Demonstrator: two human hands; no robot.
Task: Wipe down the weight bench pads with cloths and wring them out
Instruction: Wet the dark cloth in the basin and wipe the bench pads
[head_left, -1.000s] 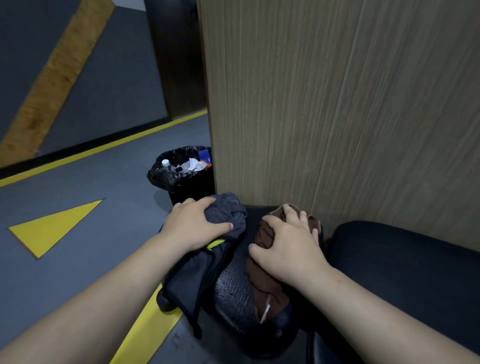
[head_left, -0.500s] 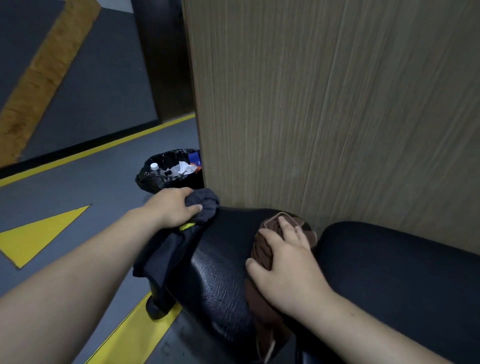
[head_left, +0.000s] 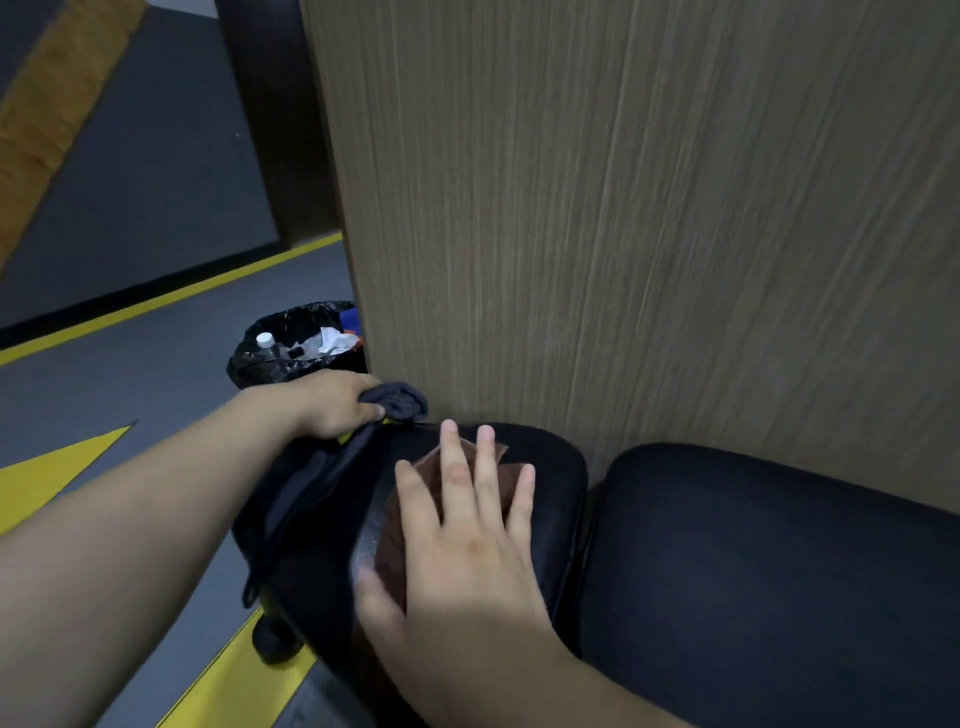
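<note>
Two black bench pads fill the lower right: a small end pad (head_left: 550, 467) and a longer pad (head_left: 769, 561) beside it. My left hand (head_left: 332, 402) grips a bunched dark grey cloth (head_left: 397, 402) at the small pad's far left corner, and the rest of the cloth hangs down the pad's left side. My right hand (head_left: 467, 540) lies flat with fingers straight and spread, pressing a brown cloth (head_left: 410, 509) onto the top of the small pad. Most of the brown cloth is hidden under that hand.
A wood-grain wall panel (head_left: 623, 234) rises directly behind the pads. A black-lined trash bin (head_left: 291, 343) with a bottle and paper stands on the grey floor just beyond my left hand. Yellow floor markings (head_left: 57, 467) run on the left and under the bench foot (head_left: 275, 639).
My left hand has carried the grey cloth from the pad's top toward its far left corner. My right hand has flattened, its fingers spread over the brown cloth and pushed farther up the pad.
</note>
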